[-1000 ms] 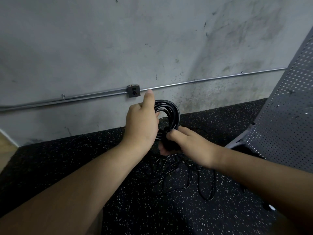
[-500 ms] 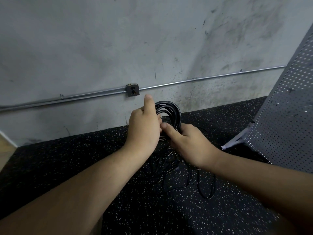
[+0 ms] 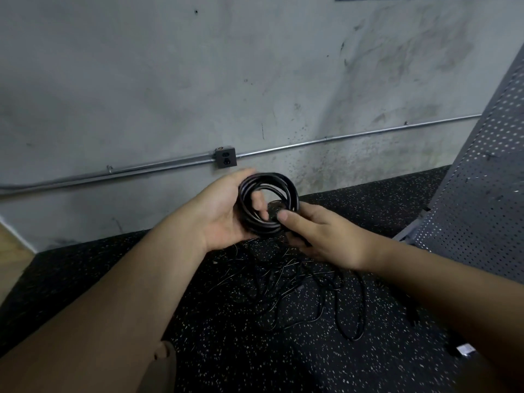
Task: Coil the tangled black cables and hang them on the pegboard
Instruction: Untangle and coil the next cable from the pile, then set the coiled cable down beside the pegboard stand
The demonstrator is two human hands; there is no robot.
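The coiled black cable [image 3: 284, 187] sits off the floor in the left hand [image 3: 224, 214], whose grip curls through the ring. The right hand [image 3: 320, 236] has a pinching grip on its right edge. Loose tangled cables [image 3: 297, 293] lie on the speckled floor [image 3: 226, 350] just below. The pegboard [image 3: 482, 194] stands apart at right, and the wall [image 3: 198, 80] lies beyond.

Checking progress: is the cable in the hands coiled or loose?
Coiled: the cable forms stacked round loops, gripped by the left hand.

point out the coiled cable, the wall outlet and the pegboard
coiled cable [image 3: 272, 180]: head view, top arc of the coil
wall outlet [image 3: 225, 161]: head view, middle of its face
pegboard [image 3: 482, 194]: head view, bare perforated panel
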